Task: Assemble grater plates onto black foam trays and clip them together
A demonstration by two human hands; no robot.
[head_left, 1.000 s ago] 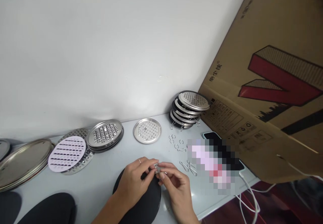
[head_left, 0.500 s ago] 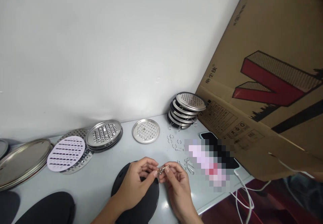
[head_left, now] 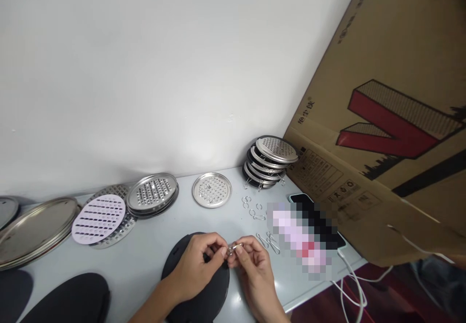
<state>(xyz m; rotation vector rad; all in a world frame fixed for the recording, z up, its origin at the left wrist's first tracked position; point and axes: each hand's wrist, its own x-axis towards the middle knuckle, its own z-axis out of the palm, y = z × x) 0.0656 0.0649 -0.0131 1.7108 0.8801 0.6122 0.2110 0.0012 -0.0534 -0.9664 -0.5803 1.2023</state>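
My left hand (head_left: 198, 264) and my right hand (head_left: 257, 272) meet fingertip to fingertip, both closed in a pinch on a small shiny metal wire clip (head_left: 234, 248). Fingers hide part of it, so its exact shape is unclear. Below my left hand lies a round black disc (head_left: 216, 291) with a small slot near its edge. To the right of my right hand, several long wire clips (head_left: 273, 243) lie loose on the grey table (head_left: 145, 260). Small metal rings (head_left: 246, 199) are scattered farther back.
Near the wall lie a silver perforated disc (head_left: 211, 190), a pile of grater discs (head_left: 152, 193), a lilac slotted disc (head_left: 98, 219) and plain metal discs (head_left: 40, 226). A stack of discs with clips (head_left: 273, 160) stands beside a cardboard box (head_left: 382, 119). A phone (head_left: 306, 201) lies right.
The view has shifted slightly. Both hands keep their pinch, and the wire clip between the fingertips has turned a little.
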